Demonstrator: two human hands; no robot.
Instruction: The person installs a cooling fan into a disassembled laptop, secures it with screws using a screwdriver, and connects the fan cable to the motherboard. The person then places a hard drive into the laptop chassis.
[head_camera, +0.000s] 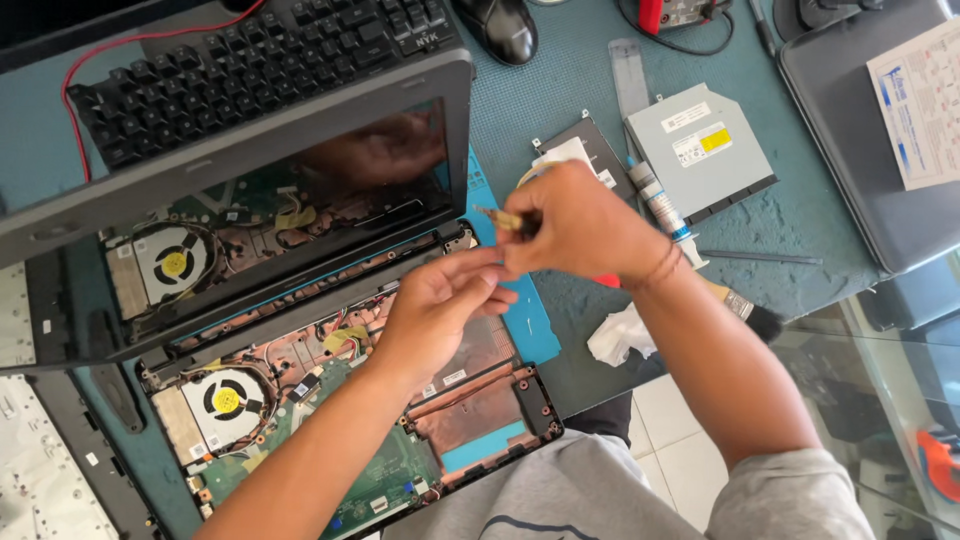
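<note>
An opened laptop (470, 420) lies in front of me with its green board, copper heat pipes and a fan with a yellow hub (226, 400) exposed. Its glossy screen (300, 210) stands tilted up behind and mirrors the inside. My left hand (440, 305) hovers over the board near the hinge, fingers bent toward my right hand. My right hand (580, 225) is closed around a small tool with a yellowish tip (500, 217), held just above the left hand's fingertips.
A black keyboard (260, 60) and a mouse (500, 28) lie at the back. A silver optical drive (700, 145), a small tube (660, 200), a brush (755, 315) and a crumpled tissue (620, 335) sit right of my hands. A closed grey laptop (860, 130) lies far right.
</note>
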